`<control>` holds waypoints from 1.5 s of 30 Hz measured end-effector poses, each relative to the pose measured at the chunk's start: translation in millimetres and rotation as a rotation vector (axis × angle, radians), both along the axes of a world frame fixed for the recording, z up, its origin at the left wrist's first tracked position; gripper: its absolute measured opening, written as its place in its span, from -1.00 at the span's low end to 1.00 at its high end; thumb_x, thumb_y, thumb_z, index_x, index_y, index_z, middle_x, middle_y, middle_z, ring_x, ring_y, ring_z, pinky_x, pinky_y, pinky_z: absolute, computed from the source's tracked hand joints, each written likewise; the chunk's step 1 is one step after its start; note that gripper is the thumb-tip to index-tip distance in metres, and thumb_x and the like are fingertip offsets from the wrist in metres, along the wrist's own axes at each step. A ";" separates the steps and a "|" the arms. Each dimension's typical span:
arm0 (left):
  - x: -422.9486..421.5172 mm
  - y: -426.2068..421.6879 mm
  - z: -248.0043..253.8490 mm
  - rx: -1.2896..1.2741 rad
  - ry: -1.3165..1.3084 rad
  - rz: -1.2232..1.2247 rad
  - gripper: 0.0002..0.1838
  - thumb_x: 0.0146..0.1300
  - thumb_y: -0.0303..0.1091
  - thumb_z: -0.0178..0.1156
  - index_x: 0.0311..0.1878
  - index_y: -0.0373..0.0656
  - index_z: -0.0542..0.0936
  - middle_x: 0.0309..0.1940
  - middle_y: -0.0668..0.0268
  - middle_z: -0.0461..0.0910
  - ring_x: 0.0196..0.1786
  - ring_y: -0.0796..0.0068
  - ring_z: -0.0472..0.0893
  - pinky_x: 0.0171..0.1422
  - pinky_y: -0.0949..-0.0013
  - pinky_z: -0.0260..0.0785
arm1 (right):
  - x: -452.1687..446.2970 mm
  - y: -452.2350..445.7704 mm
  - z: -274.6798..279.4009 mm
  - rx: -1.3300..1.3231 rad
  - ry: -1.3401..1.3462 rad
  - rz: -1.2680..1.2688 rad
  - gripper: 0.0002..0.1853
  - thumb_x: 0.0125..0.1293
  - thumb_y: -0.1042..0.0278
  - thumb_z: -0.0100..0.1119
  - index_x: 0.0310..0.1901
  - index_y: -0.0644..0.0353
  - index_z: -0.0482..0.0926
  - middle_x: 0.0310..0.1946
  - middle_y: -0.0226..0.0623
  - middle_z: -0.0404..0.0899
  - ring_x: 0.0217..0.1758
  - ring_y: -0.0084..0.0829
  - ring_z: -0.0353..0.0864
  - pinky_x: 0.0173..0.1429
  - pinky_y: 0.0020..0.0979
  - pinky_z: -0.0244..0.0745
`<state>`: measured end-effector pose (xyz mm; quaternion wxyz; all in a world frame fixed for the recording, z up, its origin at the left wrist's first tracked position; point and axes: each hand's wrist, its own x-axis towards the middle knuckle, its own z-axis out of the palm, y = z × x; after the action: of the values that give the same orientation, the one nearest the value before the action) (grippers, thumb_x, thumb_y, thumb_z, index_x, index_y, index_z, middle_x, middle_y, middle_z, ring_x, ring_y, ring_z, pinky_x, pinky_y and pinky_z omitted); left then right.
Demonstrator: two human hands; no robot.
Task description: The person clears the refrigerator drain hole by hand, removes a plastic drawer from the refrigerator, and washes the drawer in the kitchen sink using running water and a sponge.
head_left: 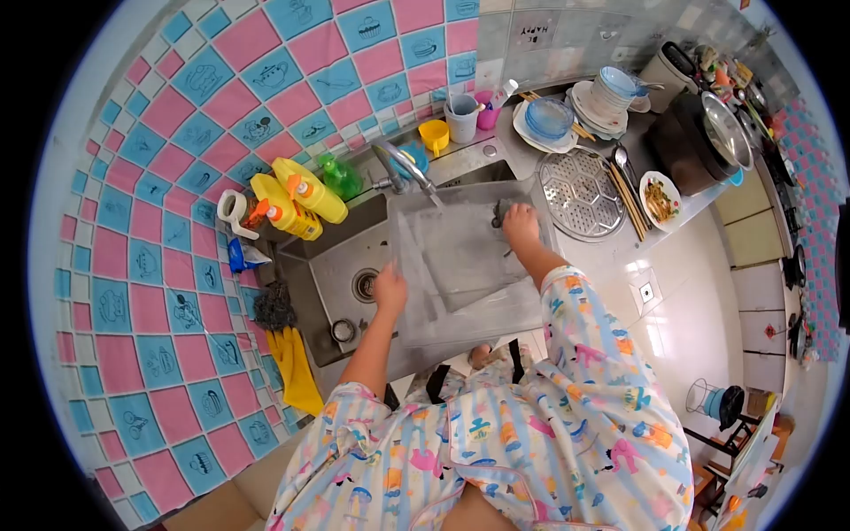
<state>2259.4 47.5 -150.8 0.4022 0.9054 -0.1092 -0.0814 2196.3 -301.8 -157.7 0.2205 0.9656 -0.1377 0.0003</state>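
A large translucent plastic bin point(469, 320) lies over the right part of the steel sink, its inside facing up. My left hand point(390, 290) has its fingers closed around the bin's left edge. Inside the bin near its right wall, my right hand point(521, 226) is closed on a dark grey scrubber point(501, 212), pressed to the plastic. The tap point(414, 168) reaches over the bin's far edge. Whether water is running from it I cannot tell.
Left of the bin, the sink basin point(328, 257) shows its drain. Yellow bottles point(305, 190) and a green bottle point(340, 177) line the back, a yellow cloth point(294, 367) the left. Stacked bowls point(611, 93), a perforated steel plate point(580, 195), chopsticks and a food dish point(660, 199) stand right.
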 end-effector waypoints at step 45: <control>-13.3 -15.9 68.5 0.208 0.068 0.035 -0.62 0.30 -0.25 0.02 0.15 -0.09 0.52 -0.19 0.00 0.66 -0.11 -0.07 0.62 -0.04 0.01 0.45 | -42.5 249.5 14.0 2.370 0.135 -0.604 -0.87 0.16 0.46 0.14 -0.23 0.20 0.55 -0.41 -0.36 0.52 -0.37 -0.41 0.48 -0.24 -0.38 0.44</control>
<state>2246.1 31.5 -82.3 0.3110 0.9407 -0.0705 -0.1159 2153.8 -52.3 -143.8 -0.7970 0.4962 -0.2595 -0.2263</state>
